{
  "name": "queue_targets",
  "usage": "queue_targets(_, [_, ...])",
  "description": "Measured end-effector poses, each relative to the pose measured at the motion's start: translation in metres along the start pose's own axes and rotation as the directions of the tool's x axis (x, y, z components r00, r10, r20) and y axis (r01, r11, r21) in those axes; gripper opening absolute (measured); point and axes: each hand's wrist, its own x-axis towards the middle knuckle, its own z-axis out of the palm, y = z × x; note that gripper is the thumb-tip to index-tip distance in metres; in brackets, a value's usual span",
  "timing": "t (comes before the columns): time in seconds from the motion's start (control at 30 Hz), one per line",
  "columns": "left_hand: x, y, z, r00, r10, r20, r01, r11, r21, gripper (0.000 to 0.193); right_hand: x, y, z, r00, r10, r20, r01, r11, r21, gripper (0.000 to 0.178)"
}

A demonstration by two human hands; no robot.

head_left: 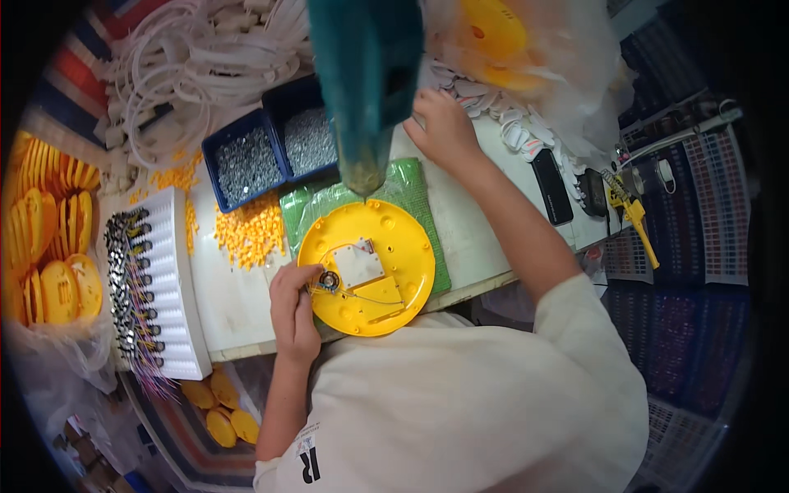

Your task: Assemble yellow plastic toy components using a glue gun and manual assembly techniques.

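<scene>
Disc (pixel 411 255) set at front edge of bench (pixel 234 316)

Silvery bits (pixel 246 164) are held in two blue bins (pixel 277 146); wired parts (pixel 140 287) are lined up in a white tray (pixel 187 287) near the bench's left edge. The disc (yellow, on a green mat (pixel 415 182)) is met at its left rim by the left hand (pixel 296 308), fingers bent narrowly; whether anything is gripped cannot be told. By the right hand (pixel 444 127), fingers half curled, white pieces (pixel 522 135) are heaped; its grasp cannot be told.
</scene>
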Motion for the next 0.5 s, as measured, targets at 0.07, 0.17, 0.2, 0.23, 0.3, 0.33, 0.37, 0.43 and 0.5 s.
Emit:
queue_targets(0.07, [-0.002,-0.001,0.004,0.997,0.075,-0.035,-0.075,0.997,-0.018,0.039,0.030,0.027,0.017,0.999,-0.009,-0.032,0.006,0.994,-0.107,0.018])
queue_targets(0.17, [-0.005,-0.006,0.006,0.994,0.105,-0.011,-0.104,0.994,0.036,0.046,0.054,0.051,0.038,0.995,-0.055,-0.078,0.041,0.983,-0.177,0.020])
queue_targets(0.2, [-0.003,-0.004,0.008,0.992,0.124,0.007,-0.124,0.988,0.089,0.048,0.056,0.058,0.039,1.000,-0.024,-0.013,0.019,0.965,-0.260,0.020])
queue_targets(0.23, [-0.004,-0.004,0.008,0.994,0.111,0.003,-0.111,0.989,0.093,0.053,0.058,0.056,0.042,0.998,0.008,0.060,0.013,0.943,-0.332,0.021])
queue_targets(0.3, [-0.003,0.001,0.008,0.995,0.102,-0.006,-0.101,0.985,0.142,0.055,0.059,0.051,0.040,0.999,0.034,0.037,-0.020,0.949,-0.315,0.021])
queue_targets(0.33, [-0.002,0.003,0.008,0.995,0.100,-0.003,-0.098,0.979,0.177,0.056,0.059,0.045,0.037,0.997,0.072,0.013,-0.064,0.948,-0.311,0.023])
queue_targets(0.37, [-0.003,0.004,0.009,0.994,0.102,-0.024,-0.098,0.986,0.138,0.058,0.052,0.039,0.032,0.998,0.056,0.038,-0.043,0.956,-0.291,0.023])
queue_targets(0.43, [-0.003,0.008,0.009,0.997,0.070,-0.037,-0.064,0.985,0.157,0.058,0.032,0.022,0.015,0.994,0.067,-0.082,-0.064,0.997,0.047,0.020])
queue_targets(0.5, [-0.003,0.008,0.009,0.997,0.061,-0.051,-0.051,0.984,0.172,0.057,0.003,-0.023,-0.019,0.962,0.200,0.187,-0.253,0.911,0.325,0.023])
